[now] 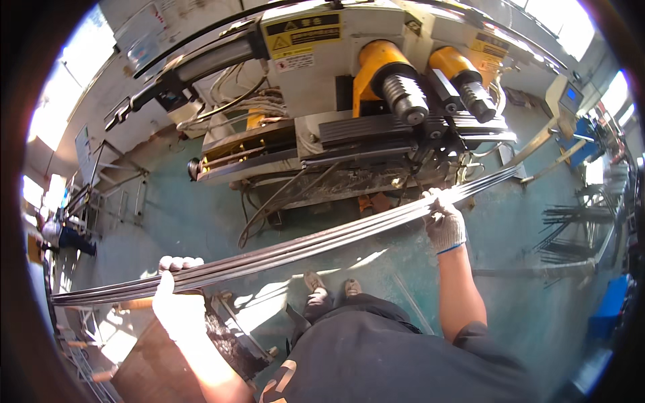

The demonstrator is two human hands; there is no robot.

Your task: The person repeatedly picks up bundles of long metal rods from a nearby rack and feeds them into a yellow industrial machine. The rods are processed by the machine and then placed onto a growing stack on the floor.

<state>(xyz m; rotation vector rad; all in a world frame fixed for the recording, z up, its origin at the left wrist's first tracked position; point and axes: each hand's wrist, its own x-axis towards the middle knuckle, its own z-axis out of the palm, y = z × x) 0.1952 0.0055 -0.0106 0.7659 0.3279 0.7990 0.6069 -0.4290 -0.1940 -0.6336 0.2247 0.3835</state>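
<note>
A bundle of long, slender metal rods (pixel 316 244) is being held crosswise in front of the body, above the smooth green floor (pixel 201 218) and on the near side of a pale machine (pixel 314 84). Dark grey faces are being shown along the rods, with bright streaks being thrown back by the sunlit parts; whether they are solid or hollow cannot be told.

The bundle is being clasped near its left end by the left hand (pixel 178 309), its fingertips being curled up past the far edge and its thumb being laid along the near side. Its surface is being washed out by glare. Toward the other end, the rods are being gripped by the right hand (pixel 445 225), the fingers being wrapped closely around them. A pale, coarse knitted glove (pixel 448 235) with a blue-edged cuff is being worn on it.

On the machine, ridged steel cylinders (pixel 403 97) are being carried by rounded yellow-orange housings (pixel 379 57).
</note>
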